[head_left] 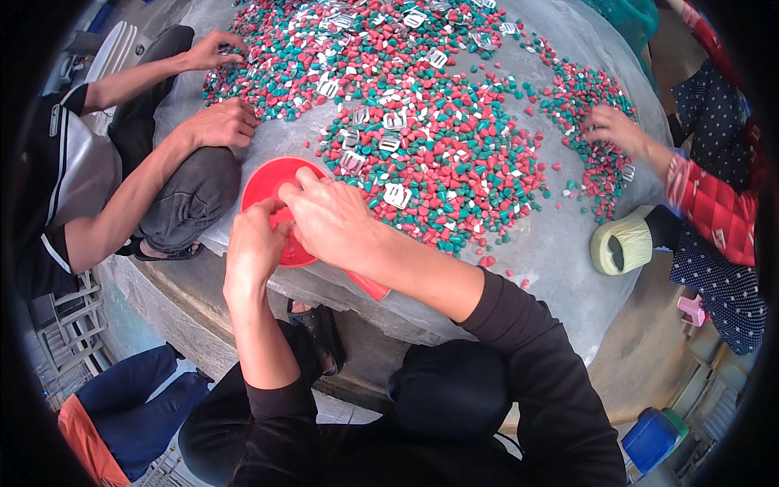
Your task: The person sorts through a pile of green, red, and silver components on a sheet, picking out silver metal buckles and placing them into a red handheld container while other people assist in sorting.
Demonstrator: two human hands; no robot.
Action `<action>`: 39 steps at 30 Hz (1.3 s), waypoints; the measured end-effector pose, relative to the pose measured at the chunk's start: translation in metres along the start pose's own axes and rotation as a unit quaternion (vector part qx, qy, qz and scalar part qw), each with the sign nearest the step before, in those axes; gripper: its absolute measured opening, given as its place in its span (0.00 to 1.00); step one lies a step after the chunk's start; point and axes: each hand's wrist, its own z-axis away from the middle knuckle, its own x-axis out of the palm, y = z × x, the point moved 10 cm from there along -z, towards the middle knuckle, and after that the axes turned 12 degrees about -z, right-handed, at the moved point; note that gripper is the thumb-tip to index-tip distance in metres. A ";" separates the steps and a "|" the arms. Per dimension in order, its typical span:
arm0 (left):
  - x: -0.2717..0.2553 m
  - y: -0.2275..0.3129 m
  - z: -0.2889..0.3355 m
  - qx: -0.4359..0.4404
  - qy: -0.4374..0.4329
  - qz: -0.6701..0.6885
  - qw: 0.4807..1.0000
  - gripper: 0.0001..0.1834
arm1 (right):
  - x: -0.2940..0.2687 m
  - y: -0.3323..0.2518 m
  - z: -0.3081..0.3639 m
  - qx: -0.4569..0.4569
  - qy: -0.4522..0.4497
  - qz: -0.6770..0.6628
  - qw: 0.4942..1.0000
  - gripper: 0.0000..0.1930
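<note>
Head view: grey sheet (pixel 560 252) strewn with coloured beads (pixel 454 154).

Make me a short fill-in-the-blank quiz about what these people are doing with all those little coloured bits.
1. Both of the wearer's hands, the left hand and the right hand, meet over a round dish whose colour is ____.
2. The small pieces heaped on the grey sheet are red, white and ____.
3. The wearer's sleeves are ____ in colour.
4. The co-worker's hand at the right edge comes out of a quilted sleeve that is ____.

Missing words: red; green; black; red
</note>
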 end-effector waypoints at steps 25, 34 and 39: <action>0.041 0.091 -0.124 0.162 -0.061 0.027 0.985 0.19 | -0.091 0.159 -0.004 0.193 0.046 -0.593 0.781 0.13; 0.036 0.086 -0.124 0.144 -0.153 0.337 0.918 0.10 | -0.082 0.125 -0.003 0.049 0.083 0.172 0.980 0.15; 0.042 0.095 -0.109 0.123 -0.294 0.597 0.737 0.10 | -0.109 0.151 0.008 0.073 0.163 -0.271 0.946 0.09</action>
